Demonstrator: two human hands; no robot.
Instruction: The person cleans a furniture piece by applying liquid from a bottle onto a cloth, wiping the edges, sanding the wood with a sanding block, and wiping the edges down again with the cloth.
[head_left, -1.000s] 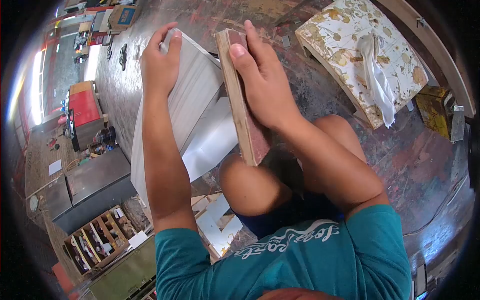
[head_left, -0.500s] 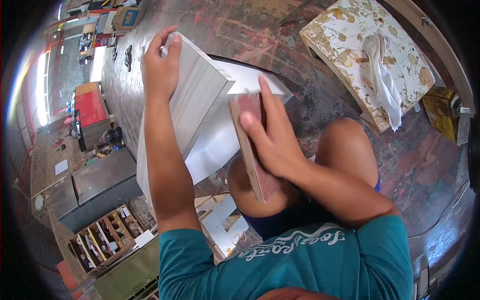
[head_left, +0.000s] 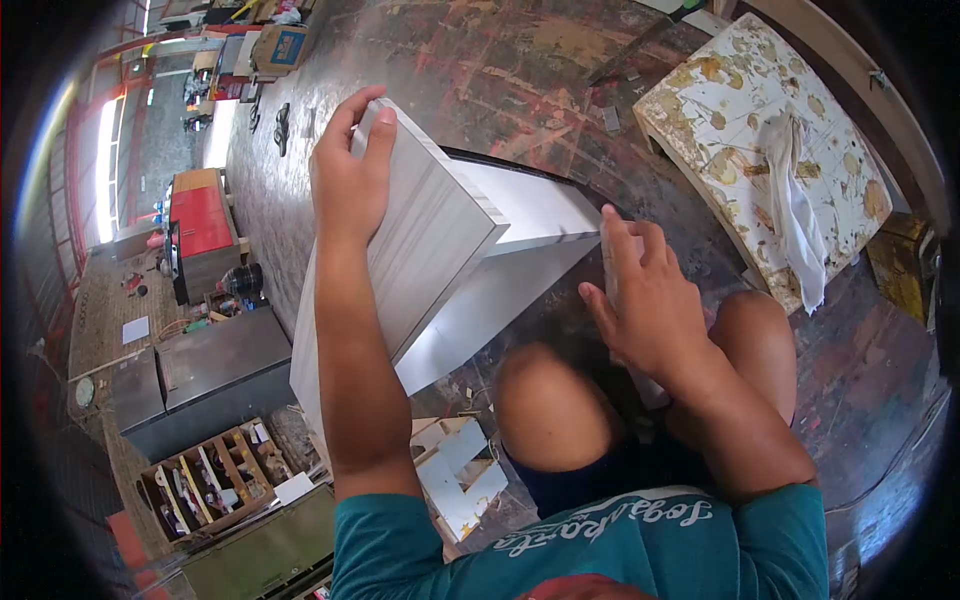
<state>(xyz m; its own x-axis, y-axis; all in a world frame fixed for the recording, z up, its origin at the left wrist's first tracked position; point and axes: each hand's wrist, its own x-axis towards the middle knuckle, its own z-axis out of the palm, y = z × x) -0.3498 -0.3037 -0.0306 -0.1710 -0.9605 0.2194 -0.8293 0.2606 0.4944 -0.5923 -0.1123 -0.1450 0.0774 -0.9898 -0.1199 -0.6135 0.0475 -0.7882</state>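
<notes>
A box-like piece with a pale wood-grain panel (head_left: 430, 220) and white inner faces stands tilted in front of my knees. Fingers and thumb of my left hand (head_left: 352, 165) grip the panel's top corner. My right hand (head_left: 650, 300) is at the box's right end, holding the long sanding block (head_left: 610, 262), which is mostly hidden beneath the palm and fingers. Its upper end lies close to the edge of the white inner board (head_left: 540, 205); whether they touch cannot be made out.
A stained white low table (head_left: 720, 130) with a white cloth (head_left: 795, 220) stands at the upper right. At lower left are a wooden tray of tools (head_left: 225, 500) and a dark grey cabinet (head_left: 220, 365). White board scraps (head_left: 455, 475) lie near my left elbow. A red-topped box (head_left: 200, 220) stands farther left.
My right hand has moved right and down with the block, turning it away from the panel. More of the box's white inside shows. My left hand keeps its grip, while the whole view has shifted.
</notes>
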